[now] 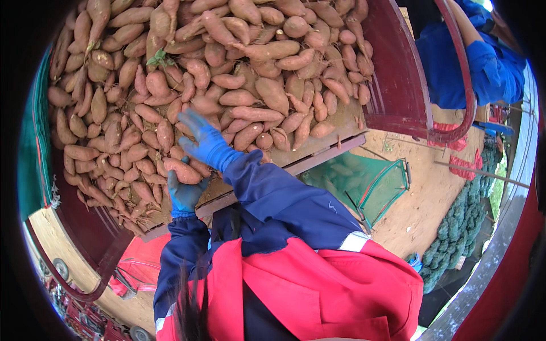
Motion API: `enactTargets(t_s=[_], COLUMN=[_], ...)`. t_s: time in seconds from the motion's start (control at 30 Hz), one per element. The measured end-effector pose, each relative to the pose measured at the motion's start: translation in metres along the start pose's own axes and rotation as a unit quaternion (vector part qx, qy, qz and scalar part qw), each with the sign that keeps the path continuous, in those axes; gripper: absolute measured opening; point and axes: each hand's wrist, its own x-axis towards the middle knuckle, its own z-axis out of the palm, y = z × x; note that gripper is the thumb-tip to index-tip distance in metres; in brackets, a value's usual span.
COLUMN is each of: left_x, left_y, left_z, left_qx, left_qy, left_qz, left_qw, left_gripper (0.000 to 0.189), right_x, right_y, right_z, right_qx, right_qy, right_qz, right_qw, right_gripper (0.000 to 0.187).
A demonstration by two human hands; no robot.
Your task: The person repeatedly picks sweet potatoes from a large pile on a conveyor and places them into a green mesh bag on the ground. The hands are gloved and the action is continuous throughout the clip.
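A large heap of reddish sweet potatoes (273, 96) lies on the bed of a dark red metal trailer (396, 85). My left hand (183, 192), in a blue glove, holds one sweet potato (183, 170) near the bed's front edge. Just beyond it my right hand (204, 138), gloved in the same way, reaches over the heap with its fingers spread, palm down, and nothing shows in its grasp. A green leafy sprig (160, 59) lies on the heap further back.
Below the bed's edge, a green mesh bag (367, 183) on a metal frame holds sweet potatoes. A red mesh bag (143, 260) hangs at lower left. A person in blue (469, 64) is at upper right. Full green mesh sacks (456, 230) lie at right; green netting (36, 140) hangs left.
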Motion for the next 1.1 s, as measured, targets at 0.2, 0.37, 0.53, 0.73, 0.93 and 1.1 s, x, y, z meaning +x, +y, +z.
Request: enactTargets(t_s=[0.2, 0.37, 0.53, 0.73, 0.93, 1.1], left_x=[-0.008, 0.006, 0.024, 0.028, 0.037, 0.035], left_y=[0.015, 0.02, 0.009, -0.01, -0.019, -0.015], left_z=[0.004, 0.028, 0.051, 0.073, 0.075, 0.059], left_qx=[-0.048, -0.01, -0.012, 0.049, 0.03, 0.105], left_qy=[-0.094, -0.095, -0.033, -0.027, -0.023, -0.068], left_qz=[0.004, 0.021, -0.013, -0.057, -0.102, -0.077], left_qw=[0.994, 0.995, 0.999, 0.997, 0.994, 0.989], left_gripper=[0.081, 0.084, 0.082, 0.081, 0.076, 0.071], right_x=[0.001, 0.026, 0.013, -0.15, -0.332, -0.251], right_y=[0.08, 0.14, 0.085, 0.09, 0.121, 0.153], right_z=[-0.08, -0.097, -0.11, -0.236, -0.358, -0.271], right_qx=[-0.242, -0.295, 0.208, 0.185, -0.345, -0.016], right_qy=[0.067, -0.077, -0.056, 0.112, 0.193, 0.09], right_qz=[0.201, 0.191, 0.163, 0.345, 0.457, 0.417], right_qw=[0.947, 0.933, 0.963, 0.913, 0.797, 0.904], right_gripper=[0.05, 0.077, 0.091, 0.092, 0.079, 0.052])
